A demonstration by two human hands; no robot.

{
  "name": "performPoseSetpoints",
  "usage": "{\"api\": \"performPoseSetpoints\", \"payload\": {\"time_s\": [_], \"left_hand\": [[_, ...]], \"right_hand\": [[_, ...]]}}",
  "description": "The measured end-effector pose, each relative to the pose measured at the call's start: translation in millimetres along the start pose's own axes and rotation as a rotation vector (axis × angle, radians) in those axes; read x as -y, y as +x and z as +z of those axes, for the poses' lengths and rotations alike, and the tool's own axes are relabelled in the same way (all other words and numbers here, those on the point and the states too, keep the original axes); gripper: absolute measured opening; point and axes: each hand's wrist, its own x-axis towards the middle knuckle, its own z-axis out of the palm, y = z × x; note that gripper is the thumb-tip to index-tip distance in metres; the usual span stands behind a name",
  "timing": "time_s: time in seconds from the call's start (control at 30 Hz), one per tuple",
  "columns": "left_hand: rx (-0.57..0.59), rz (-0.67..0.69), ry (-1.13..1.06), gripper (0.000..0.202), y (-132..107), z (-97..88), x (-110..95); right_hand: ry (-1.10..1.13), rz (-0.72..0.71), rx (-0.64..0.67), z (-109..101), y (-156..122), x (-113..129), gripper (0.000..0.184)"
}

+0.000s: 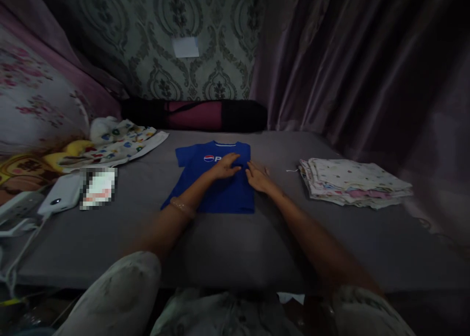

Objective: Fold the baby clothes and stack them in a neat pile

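A blue T-shirt point(216, 189) with a round red, white and blue logo lies on the grey mattress point(235, 238), its right side folded in. My left hand point(226, 166) rests flat on the shirt's chest, fingers stretched out, a bangle on the wrist. My right hand point(258, 176) lies open on the shirt's folded right edge, next to the left hand. Neither hand holds anything.
A stack of folded patterned cloths point(354, 182) sits at the right. A loose printed garment point(121, 143) lies at the back left, with a white power bank point(60, 193) and cables nearer. A dark rolled bag point(194, 115) lines the wall; curtains hang at right.
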Motion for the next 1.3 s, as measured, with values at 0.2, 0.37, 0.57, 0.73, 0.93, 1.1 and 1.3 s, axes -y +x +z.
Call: {"api": "performPoseSetpoints", "payload": {"time_s": [0.2,0.37,0.57,0.73,0.93,1.1,1.3], "left_hand": [[0.105,-0.069,0.169,0.055,-33,-7.0,8],[0.107,-0.167,0.378,0.060,-43,-15.6,27],[0.088,-0.260,0.484,0.058,-51,-19.7,36],[0.036,-0.313,0.537,0.056,-51,-22.1,32],[0.064,-0.381,0.521,0.061,-49,-20.2,41],[0.076,-0.397,0.506,0.063,-49,-21.0,41],[0.049,-0.396,0.481,0.062,-52,-24.2,41]], "right_hand": [[-0.038,0.062,0.033,7,52,6,0.058],[-0.016,0.139,0.011,10,88,3,0.061],[-0.070,0.204,-0.005,12,124,-2,0.062],[-0.135,0.174,-0.069,20,147,1,0.063],[-0.146,0.174,-0.010,40,157,6,0.068],[-0.150,0.158,-0.009,43,156,3,0.071],[-0.111,0.169,0.002,37,156,3,0.067]]}}
